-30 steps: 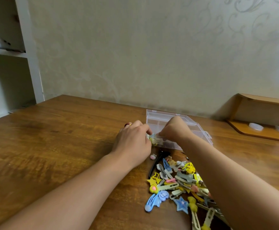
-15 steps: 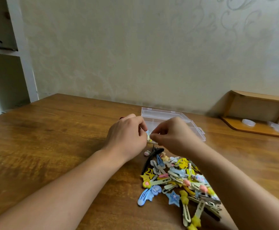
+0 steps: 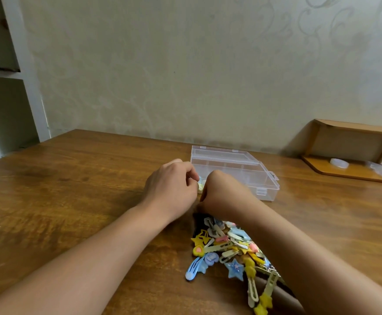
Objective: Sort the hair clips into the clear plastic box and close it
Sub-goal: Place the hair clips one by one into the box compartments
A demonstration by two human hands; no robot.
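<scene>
Both the left hand point(image 3: 170, 186) and right hand point(image 3: 219, 194) pinch one pale yellow hair clip point(image 3: 200, 187) at frame centre, sorting barely begun; next it likely goes into the clear plastic box point(image 3: 237, 172) just behind.

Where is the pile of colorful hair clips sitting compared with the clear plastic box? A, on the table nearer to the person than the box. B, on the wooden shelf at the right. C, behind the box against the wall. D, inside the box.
A: the pile of hair clips lies on the wooden table, nearer the person than the clear plastic box, partly under the right forearm.
</scene>
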